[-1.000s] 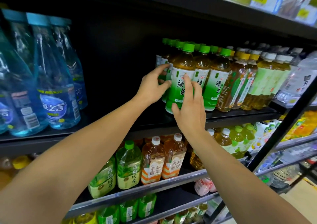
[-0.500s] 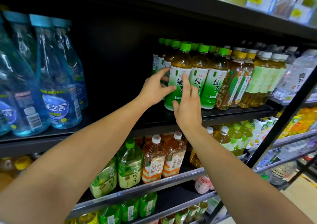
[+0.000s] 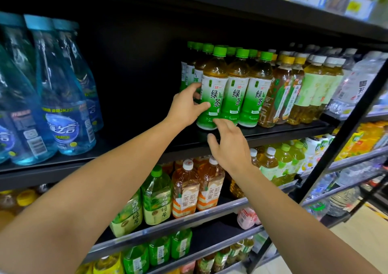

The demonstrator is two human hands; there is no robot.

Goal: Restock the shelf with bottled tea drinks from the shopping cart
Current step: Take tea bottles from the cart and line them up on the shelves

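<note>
Your left hand (image 3: 185,106) grips the front green tea bottle (image 3: 212,89), thumb across the label and fingers curled round its left side. The bottle stands upright at the front edge of the black shelf (image 3: 273,132), touching the next green-capped bottle (image 3: 236,89) in its row. Your right hand (image 3: 228,145) hovers just below the bottle's base with fingers loosely spread, holding nothing; whether a fingertip touches the bottle is unclear.

The gripped bottle holds amber tea under a green cap; its white-and-green label reads 绿茶 with a small red 统一 above. Two matching bottles sit to its right, more behind. Further right stand yellow-capped tea bottles (image 3: 282,93) and white-capped ones (image 3: 315,89) with pale green labels. At the left, blue bottles (image 3: 60,97) marked 海之言 hold clear blue drink. On the shelf below, orange-labelled bottles (image 3: 185,187) read 茉莉蜜茶.
</note>
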